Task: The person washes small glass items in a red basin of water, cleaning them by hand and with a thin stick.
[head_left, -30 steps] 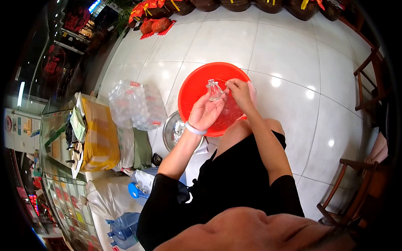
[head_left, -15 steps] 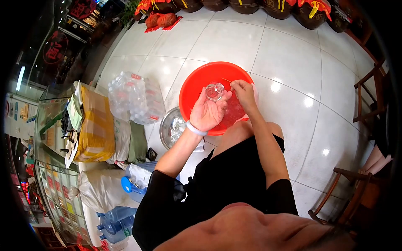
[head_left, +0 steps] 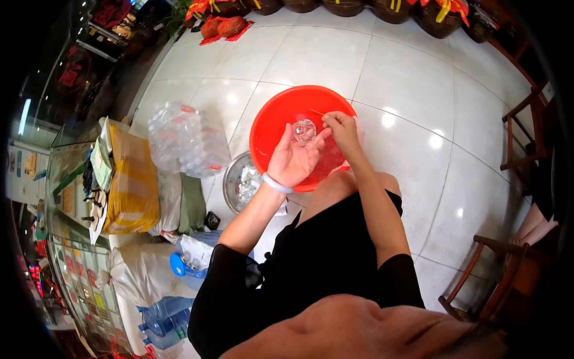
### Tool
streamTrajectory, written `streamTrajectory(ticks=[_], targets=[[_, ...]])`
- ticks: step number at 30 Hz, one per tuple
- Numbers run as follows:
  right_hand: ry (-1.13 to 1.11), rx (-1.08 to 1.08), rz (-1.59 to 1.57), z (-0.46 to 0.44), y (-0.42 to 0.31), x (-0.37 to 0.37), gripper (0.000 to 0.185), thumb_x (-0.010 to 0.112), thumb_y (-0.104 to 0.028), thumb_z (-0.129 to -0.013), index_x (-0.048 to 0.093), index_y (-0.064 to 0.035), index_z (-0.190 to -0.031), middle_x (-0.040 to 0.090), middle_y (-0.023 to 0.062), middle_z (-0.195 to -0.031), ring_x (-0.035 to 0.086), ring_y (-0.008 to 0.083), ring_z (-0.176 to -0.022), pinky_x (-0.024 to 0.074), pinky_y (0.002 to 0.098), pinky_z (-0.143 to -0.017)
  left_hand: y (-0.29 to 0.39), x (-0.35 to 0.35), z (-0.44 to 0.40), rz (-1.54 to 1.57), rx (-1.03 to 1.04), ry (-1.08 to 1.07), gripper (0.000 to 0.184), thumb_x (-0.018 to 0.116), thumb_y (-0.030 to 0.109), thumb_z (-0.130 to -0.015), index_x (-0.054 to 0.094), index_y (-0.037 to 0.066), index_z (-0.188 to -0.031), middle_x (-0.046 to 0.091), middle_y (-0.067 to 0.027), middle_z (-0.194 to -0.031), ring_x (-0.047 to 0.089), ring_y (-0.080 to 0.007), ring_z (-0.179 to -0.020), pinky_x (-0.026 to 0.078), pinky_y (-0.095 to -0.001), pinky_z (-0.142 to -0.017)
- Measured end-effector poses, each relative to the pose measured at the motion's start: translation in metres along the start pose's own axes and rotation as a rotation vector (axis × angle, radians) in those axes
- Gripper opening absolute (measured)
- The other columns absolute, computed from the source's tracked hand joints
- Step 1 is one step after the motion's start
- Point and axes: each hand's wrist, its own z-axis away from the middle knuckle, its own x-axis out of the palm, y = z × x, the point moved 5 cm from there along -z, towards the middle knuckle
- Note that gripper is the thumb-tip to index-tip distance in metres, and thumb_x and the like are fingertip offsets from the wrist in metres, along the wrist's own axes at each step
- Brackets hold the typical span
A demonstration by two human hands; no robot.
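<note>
My left hand (head_left: 293,163), palm up with a pale bangle on its wrist, holds a small clear glass cup (head_left: 304,130) between thumb and fingers. Beside it my right hand (head_left: 343,133) pinches a thin yellowish stick (head_left: 316,112), its free end pointing left above the cup. Both hands are over a large red plastic basin (head_left: 260,122), whose bottom looks wet and shiny. A metal bowl (head_left: 229,190) with many small clear or silvery pieces stands left of the basin; I cannot make out what they are.
A shrink-wrapped pack of clear bottles (head_left: 188,140) stands left on the tiled floor. Nearer are a taped carton (head_left: 133,185), sacks (head_left: 140,269) and blue water jugs (head_left: 164,323). Wooden chairs (head_left: 478,281) are on the right, with dark jars (head_left: 344,6) at the back.
The cup has turned slightly in my left hand. The stick and right hand stay close to it. The whole view has shifted a little.
</note>
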Motion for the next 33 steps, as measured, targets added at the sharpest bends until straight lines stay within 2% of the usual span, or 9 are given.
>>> streamTrajectory(ticks=[6, 7, 12, 13, 21, 23, 27, 29, 33], targets=[[-0.003, -0.086, 0.095, -0.010, 0.025, 0.004, 0.013, 0.052, -0.009, -0.078, 0.061, -0.0012, -0.075, 0.060, 0.0078, -0.070, 0.058, 0.0155, -0.067, 0.0464, 0.0281, -0.061, 0.003, -0.009, -0.005, -0.156, 0.055, 0.043, 0.043, 0.047, 0.045, -0.084, 0.051, 0.012, -0.112, 0.049, -0.0115, -0.117, 0.050, -0.0229, -0.102, 0.048, -0.0309, -0.076], [0.074, -0.325, 0.289, -0.004, 0.006, 0.003, 0.012, 0.054, -0.010, -0.076, 0.062, -0.0011, -0.075, 0.061, 0.0110, -0.074, 0.059, 0.0191, -0.070, 0.0465, 0.0306, -0.063, 0.005, -0.013, -0.005, -0.181, -0.008, 0.068, 0.041, 0.048, 0.044, -0.083, 0.054, 0.011, -0.107, 0.054, -0.0103, -0.110, 0.053, -0.0218, -0.098, 0.047, -0.0309, -0.078], [0.050, -0.152, 0.245, -0.002, 0.006, 0.007, 0.015, 0.056, -0.015, -0.075, 0.062, -0.0018, -0.077, 0.061, 0.0116, -0.071, 0.060, 0.0200, -0.068, 0.0455, 0.0318, -0.062, 0.021, -0.026, -0.004, -0.346, 0.168, 0.111, 0.025, 0.050, 0.025, -0.085, 0.055, 0.005, -0.100, 0.058, -0.0079, -0.097, 0.054, -0.0167, -0.085, 0.043, -0.0291, -0.084], [0.051, -0.173, 0.257, -0.004, 0.004, 0.005, 0.015, 0.055, -0.015, -0.075, 0.062, -0.0015, -0.077, 0.061, 0.0115, -0.070, 0.060, 0.0197, -0.068, 0.0456, 0.0316, -0.062, 0.020, -0.024, -0.010, -0.112, -0.065, -0.072, 0.023, 0.051, 0.019, -0.084, 0.053, 0.003, -0.101, 0.057, -0.0084, -0.097, 0.054, -0.0184, -0.085, 0.043, -0.0285, -0.083], [0.036, -0.132, 0.191, -0.002, 0.002, 0.003, 0.018, 0.052, -0.015, -0.076, 0.060, 0.0013, -0.075, 0.061, 0.0114, -0.067, 0.059, 0.0189, -0.065, 0.0455, 0.0309, -0.061, 0.018, -0.032, -0.001, -0.332, -0.040, 0.124, 0.026, 0.052, 0.003, -0.079, 0.050, 0.000, -0.104, 0.055, -0.0140, -0.101, 0.055, -0.0203, -0.089, 0.050, -0.0277, -0.072], [0.018, -0.102, 0.191, -0.003, 0.001, 0.000, 0.018, 0.054, -0.015, -0.076, 0.061, 0.0011, -0.075, 0.061, 0.0114, -0.068, 0.059, 0.0198, -0.066, 0.0453, 0.0315, -0.062, 0.024, -0.021, 0.003, -0.909, 0.406, 0.207, 0.030, 0.053, -0.003, -0.076, 0.050, 0.000, -0.105, 0.054, -0.0137, -0.102, 0.056, -0.0193, -0.088, 0.051, -0.0259, -0.068], [0.081, -0.118, 0.220, -0.005, 0.007, -0.001, 0.016, 0.056, -0.016, -0.076, 0.062, -0.0014, -0.076, 0.061, 0.0122, -0.071, 0.058, 0.0193, -0.069, 0.0454, 0.0328, -0.063, 0.008, 0.022, 0.015, -1.657, 0.793, 0.266, 0.041, 0.058, -0.004, -0.075, 0.047, 0.000, -0.114, 0.054, -0.0095, -0.103, 0.055, -0.0173, -0.088, 0.047, -0.0265, -0.077], [0.053, -0.350, 0.513, -0.013, 0.026, 0.011, 0.015, 0.052, -0.013, -0.078, 0.061, -0.0010, -0.075, 0.060, 0.0122, -0.078, 0.058, 0.0225, -0.072, 0.0460, 0.0338, -0.067, 0.011, 0.028, 0.021, -1.771, 0.867, 0.185, 0.042, 0.060, -0.005, -0.073, 0.048, -0.001, -0.113, 0.051, -0.0091, -0.106, 0.053, -0.0171, -0.093, 0.047, -0.0277, -0.079], [0.071, -0.104, 0.227, 0.004, -0.006, -0.009, 0.020, 0.053, -0.018, -0.079, 0.062, 0.0000, -0.079, 0.061, 0.0089, -0.068, 0.057, 0.0163, -0.061, 0.0442, 0.0293, -0.057, -0.002, 0.037, 0.017, -1.698, 0.932, 0.118, 0.043, 0.060, -0.007, -0.071, 0.049, -0.002, -0.112, 0.046, -0.0088, -0.110, 0.052, -0.0169, -0.096, 0.049, -0.0266, -0.076]])
